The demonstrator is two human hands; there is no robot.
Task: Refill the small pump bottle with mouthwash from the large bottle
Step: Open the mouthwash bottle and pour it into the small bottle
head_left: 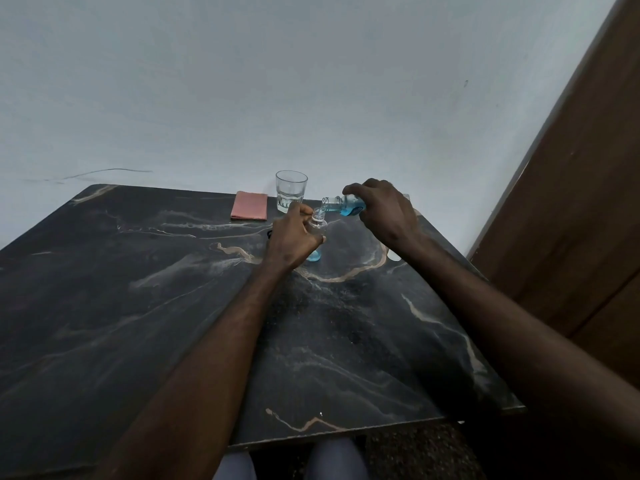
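While the left hand (294, 239) clasps the clear small bottle (316, 233), the right hand (382, 211) tips the blue-filled large bottle (344, 204).

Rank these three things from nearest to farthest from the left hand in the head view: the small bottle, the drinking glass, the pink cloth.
1. The small bottle: held in the left hand, standing on the table.
2. The drinking glass: just behind the hand, near the wall.
3. The pink cloth: left of the glass, farthest.

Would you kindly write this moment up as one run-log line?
phase: pouring | right hand: tilts large bottle | left hand: steadies small bottle on table | small bottle: blue liquid at bottom
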